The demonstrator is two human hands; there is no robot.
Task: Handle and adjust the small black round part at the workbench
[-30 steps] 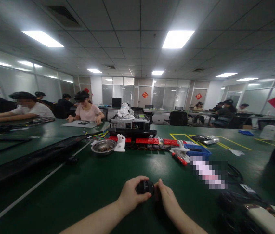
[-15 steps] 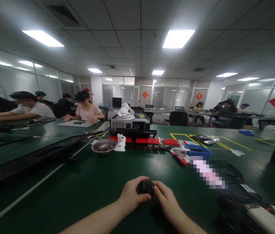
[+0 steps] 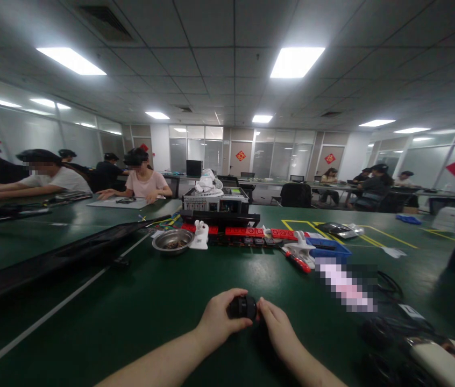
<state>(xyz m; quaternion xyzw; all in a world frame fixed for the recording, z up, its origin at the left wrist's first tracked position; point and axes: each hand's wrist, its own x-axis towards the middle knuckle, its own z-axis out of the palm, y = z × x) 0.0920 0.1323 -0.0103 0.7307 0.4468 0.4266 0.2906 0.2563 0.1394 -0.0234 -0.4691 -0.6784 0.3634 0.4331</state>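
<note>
My left hand [image 3: 221,318] is closed around a small black cylindrical part [image 3: 242,307], thumb below and fingers above. The part lies on its side above the green table, its ringed end facing right. My right hand [image 3: 276,323] is at that end with thumb and fingers pinched together. Its fingertips are right beside the part's edge; whether they touch it, or hold some tiny piece, I cannot make out.
Beyond my hands stand a metal bowl [image 3: 173,242] of small parts, a white stand [image 3: 200,235], a red segmented strip [image 3: 247,231], a red-handled tool [image 3: 298,262] and a blue tray [image 3: 330,250]. A long black panel [image 3: 62,263] lies left; black cables [image 3: 391,285] lie right. Several people sit farther off.
My right hand has shifted slightly right, off the part's side, and its fingers have drawn together. The part in my left hand has turned, showing more of its ringed end.
</note>
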